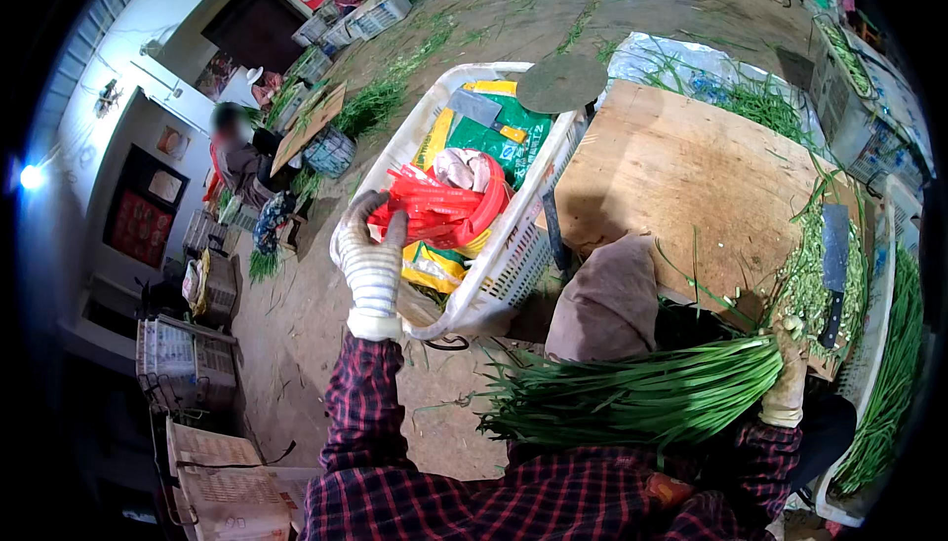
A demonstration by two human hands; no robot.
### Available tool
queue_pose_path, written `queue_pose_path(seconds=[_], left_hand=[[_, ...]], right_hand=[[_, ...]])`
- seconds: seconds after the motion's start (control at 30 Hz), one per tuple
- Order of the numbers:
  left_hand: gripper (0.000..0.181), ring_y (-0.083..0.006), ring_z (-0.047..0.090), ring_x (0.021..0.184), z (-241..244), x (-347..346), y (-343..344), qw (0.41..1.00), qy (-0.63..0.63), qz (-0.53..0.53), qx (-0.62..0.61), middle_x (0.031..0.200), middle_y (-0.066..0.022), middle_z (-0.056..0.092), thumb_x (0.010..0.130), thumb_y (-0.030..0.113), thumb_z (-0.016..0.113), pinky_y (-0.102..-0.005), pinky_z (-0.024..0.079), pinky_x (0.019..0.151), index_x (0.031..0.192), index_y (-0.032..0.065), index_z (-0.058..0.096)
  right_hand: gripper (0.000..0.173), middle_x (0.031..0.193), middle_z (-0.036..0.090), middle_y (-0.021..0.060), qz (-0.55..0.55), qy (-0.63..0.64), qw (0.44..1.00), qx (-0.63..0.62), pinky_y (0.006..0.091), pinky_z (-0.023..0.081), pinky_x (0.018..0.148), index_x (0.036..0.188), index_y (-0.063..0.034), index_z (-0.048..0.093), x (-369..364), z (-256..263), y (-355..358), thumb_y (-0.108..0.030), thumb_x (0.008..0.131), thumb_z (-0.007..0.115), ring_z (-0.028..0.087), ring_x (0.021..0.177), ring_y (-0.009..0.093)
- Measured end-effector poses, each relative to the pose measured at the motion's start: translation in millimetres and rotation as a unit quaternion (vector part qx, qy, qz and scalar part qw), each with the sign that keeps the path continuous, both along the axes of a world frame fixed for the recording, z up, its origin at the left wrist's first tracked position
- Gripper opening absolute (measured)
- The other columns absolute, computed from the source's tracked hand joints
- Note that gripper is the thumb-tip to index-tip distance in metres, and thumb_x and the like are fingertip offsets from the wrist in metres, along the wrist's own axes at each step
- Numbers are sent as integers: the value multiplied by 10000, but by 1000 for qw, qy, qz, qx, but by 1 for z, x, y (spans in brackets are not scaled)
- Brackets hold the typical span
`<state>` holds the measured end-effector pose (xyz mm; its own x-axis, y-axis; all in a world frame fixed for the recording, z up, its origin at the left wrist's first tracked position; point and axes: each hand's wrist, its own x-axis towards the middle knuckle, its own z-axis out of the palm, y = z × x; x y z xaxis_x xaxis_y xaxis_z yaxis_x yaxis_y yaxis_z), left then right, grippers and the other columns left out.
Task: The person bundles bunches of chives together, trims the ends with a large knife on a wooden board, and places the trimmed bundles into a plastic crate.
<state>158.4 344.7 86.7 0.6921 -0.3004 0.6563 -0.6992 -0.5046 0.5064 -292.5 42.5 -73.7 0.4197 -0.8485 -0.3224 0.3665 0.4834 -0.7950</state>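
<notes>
My left hand, in a striped knit glove, is at the near left rim of a white plastic basket. Its fingers are spread at the edge of a bunch of red printed plastic strips; whether they touch is unclear. The strips lie on green and yellow bags, beside a cleaver with a yellow handle. My right hand, in a soiled glove, grips a bundle of long green leafy stalks, likely garlic chives, by its pale end. The bundle lies across my lap, leaves pointing left.
A wooden board stands ahead. A black-handled cleaver lies over chopped stalk pieces at its right. More greens fill a crate far right. A round dark disc overhangs the basket. Several people sit among crates at upper left.
</notes>
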Motion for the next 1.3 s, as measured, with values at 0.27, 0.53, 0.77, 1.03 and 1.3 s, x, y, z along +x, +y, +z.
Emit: queue_pose_path(seconds=[0.27, 0.53, 0.77, 1.03, 1.3], left_hand=[[615, -237, 634, 871, 5, 37, -14, 960, 14, 137, 243, 970, -130, 660, 602, 312, 886, -327, 512, 811, 1061, -3, 624], [431, -214, 608, 940, -13, 46, -14, 975, -31, 124, 182, 1167, -133, 597, 657, 251, 853, -309, 504, 827, 926, -27, 664], [537, -185, 612, 889, -16, 56, -26, 975, -1, 139, 176, 1070, -113, 639, 705, 244, 832, -289, 503, 795, 1098, -49, 615], [491, -260, 579, 1096, -33, 67, -3, 980, 52, 136, 132, 1089, -146, 660, 717, 286, 815, -344, 454, 936, 1060, -27, 657], [245, -272, 590, 1077, -19, 21, 6, 995, 3, 97, 19, 1128, -157, 653, 741, 200, 797, -365, 448, 933, 787, -13, 683]], right_hand=[[222, 989, 670, 41, 21, -15, 1000, -2, 285, 531, 730, 1104, -49, 601, 9, -6, 0, -82, 886, 618, 646, 829, 159], [324, 1083, 639, 20, 52, -10, 998, -19, 270, 504, 746, 1206, -44, 578, 15, -3, 5, -128, 896, 620, 617, 857, 126], [337, 1151, 633, 31, 26, -42, 999, -15, 287, 511, 768, 1189, -68, 571, 16, -14, 1, -116, 865, 652, 622, 872, 142], [330, 1174, 618, 38, 24, -46, 999, 4, 303, 515, 787, 1165, -68, 556, 14, -25, -2, -147, 865, 670, 626, 894, 163], [319, 1070, 626, 36, 26, -41, 999, 12, 307, 516, 786, 1165, -49, 562, 12, -31, -2, -140, 873, 655, 629, 885, 170]])
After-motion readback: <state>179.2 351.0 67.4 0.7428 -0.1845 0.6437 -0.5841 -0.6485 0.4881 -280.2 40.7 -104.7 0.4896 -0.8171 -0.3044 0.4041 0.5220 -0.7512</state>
